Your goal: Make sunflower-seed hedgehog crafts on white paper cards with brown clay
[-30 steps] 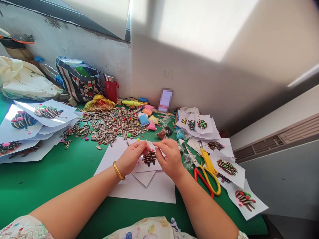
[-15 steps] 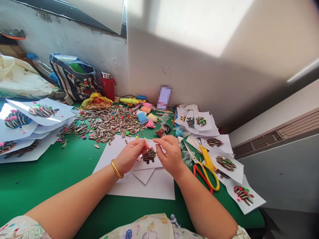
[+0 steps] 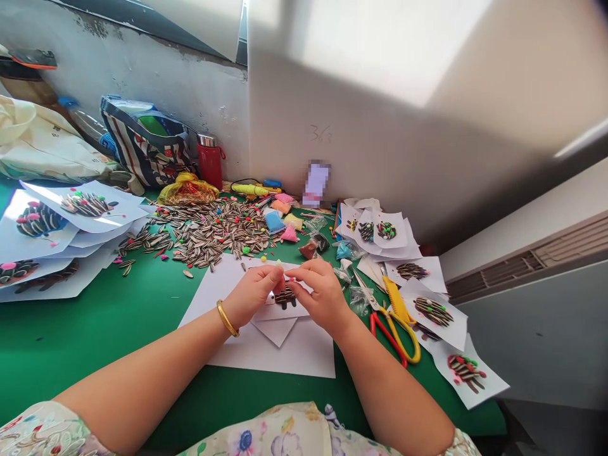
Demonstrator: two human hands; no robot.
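Over a small white card [image 3: 261,312], both hands meet at the fingertips. My left hand [image 3: 254,292], with a gold bangle at its wrist, is closed in a pinch; what sits between the fingers is too small to make out. My right hand [image 3: 323,292] brings thumb and forefinger to the same spot, its fingers closed round something hidden. Partly covered below them is a hedgehog figure [image 3: 285,297] of striped sunflower seeds with dark feet. The card lies on larger white sheets [image 3: 304,358].
A heap of sunflower seeds [image 3: 213,231] spreads behind, beside coloured clay packets [image 3: 274,221]. Yellow-handled scissors [image 3: 394,329], red-handled pliers [image 3: 387,339] and a yellow cutter [image 3: 396,301] lie right. Finished seed pictures [image 3: 470,373] edge both sides; a red flask [image 3: 209,164] stands behind.
My right hand has moved left, so its fingertips now meet those of my left hand. The whole view has shifted slightly.
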